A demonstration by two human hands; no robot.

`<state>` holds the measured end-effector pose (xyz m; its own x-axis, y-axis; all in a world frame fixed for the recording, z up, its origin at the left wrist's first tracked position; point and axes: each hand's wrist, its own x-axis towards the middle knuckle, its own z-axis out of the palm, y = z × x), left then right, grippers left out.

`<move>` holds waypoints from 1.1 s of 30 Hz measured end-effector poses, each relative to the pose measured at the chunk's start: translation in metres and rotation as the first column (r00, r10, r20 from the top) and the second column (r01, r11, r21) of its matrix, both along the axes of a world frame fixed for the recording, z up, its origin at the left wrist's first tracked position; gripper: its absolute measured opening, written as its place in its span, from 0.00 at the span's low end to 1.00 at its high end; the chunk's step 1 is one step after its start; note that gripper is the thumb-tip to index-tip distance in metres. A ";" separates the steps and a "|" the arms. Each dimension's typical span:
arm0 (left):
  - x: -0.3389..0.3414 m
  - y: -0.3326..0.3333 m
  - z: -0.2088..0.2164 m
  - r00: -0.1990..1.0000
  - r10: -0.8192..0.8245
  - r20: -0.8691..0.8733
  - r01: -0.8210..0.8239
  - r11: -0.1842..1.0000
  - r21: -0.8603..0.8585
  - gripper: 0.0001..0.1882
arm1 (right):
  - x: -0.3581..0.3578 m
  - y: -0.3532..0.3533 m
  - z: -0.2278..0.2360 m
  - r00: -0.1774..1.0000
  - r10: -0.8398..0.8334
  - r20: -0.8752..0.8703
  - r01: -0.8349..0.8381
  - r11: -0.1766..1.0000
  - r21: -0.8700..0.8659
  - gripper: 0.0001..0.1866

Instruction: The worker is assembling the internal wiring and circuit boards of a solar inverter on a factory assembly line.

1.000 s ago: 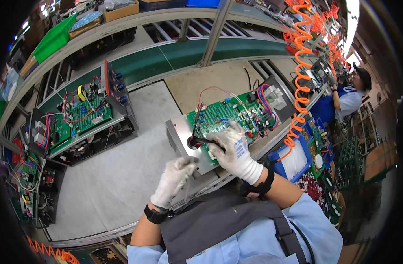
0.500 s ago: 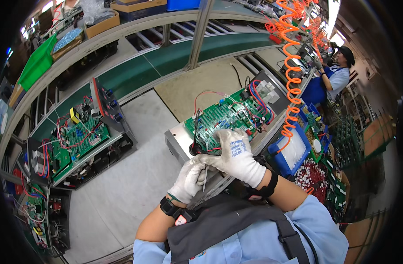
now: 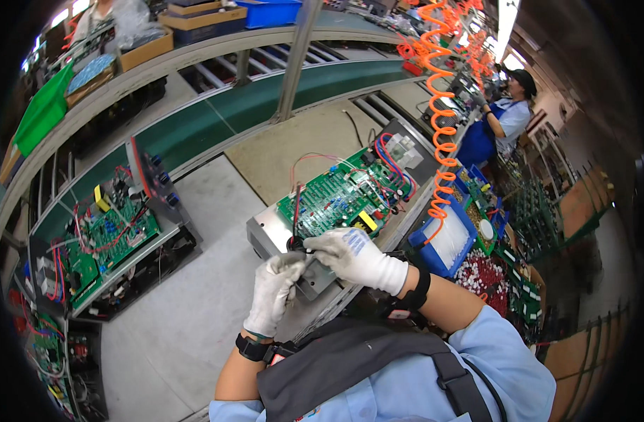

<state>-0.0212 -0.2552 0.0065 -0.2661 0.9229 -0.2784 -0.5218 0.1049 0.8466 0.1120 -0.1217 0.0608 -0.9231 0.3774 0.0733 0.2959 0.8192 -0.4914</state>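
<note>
Right in front of me lies a metal chassis (image 3: 268, 232) carrying a green circuit board (image 3: 325, 204) with a yellow component and red and blue wires. Over its near left corner, beside a black round part (image 3: 294, 243), both my white-gloved hands come close together. My left hand (image 3: 271, 290) is closed, thumb and fingers pinched at the chassis's near edge. My right hand (image 3: 357, 259) reaches over the board's near edge, its fingertips pressed together. Something small and thin seems to pass between the fingertips, but I cannot make out what either hand grips.
Another opened unit (image 3: 128, 232) with a red-edged knob panel stands at left. An orange coiled hose (image 3: 443, 133) hangs on the right above blue parts bins (image 3: 445, 239). A metal post (image 3: 296, 67) rises beyond the bench. A co-worker (image 3: 501, 116) stands far right.
My right hand has drawn back from the board, uncovering the yellow component. My left hand has turned more upright; the thin rod seen beneath it earlier no longer shows. The whole view has shifted slightly.
</note>
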 end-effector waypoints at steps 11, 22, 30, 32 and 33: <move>0.014 -0.010 0.002 0.996 0.092 -0.002 -0.092 0.995 0.031 0.18 | -0.006 0.009 0.010 0.977 -0.121 0.177 0.206 0.765 -0.610 0.18; 0.034 -0.005 -0.002 0.985 0.164 0.053 -0.167 0.984 0.062 0.16 | -0.004 0.012 0.011 0.982 -0.103 0.157 0.175 0.805 -0.566 0.17; 0.041 0.009 0.007 0.965 0.257 -0.045 -0.258 0.966 -0.012 0.16 | 0.000 0.021 -0.004 0.973 0.228 -0.024 -0.229 0.972 -0.046 0.12; 0.039 0.011 0.015 0.954 0.249 -0.167 -0.239 0.968 0.077 0.16 | -0.003 0.016 0.000 0.954 0.268 0.133 -0.283 0.953 0.112 0.09; 0.035 0.008 0.005 0.926 0.253 -0.282 -0.244 0.967 0.068 0.16 | -0.005 0.014 0.000 0.941 0.300 0.154 -0.326 0.928 0.181 0.08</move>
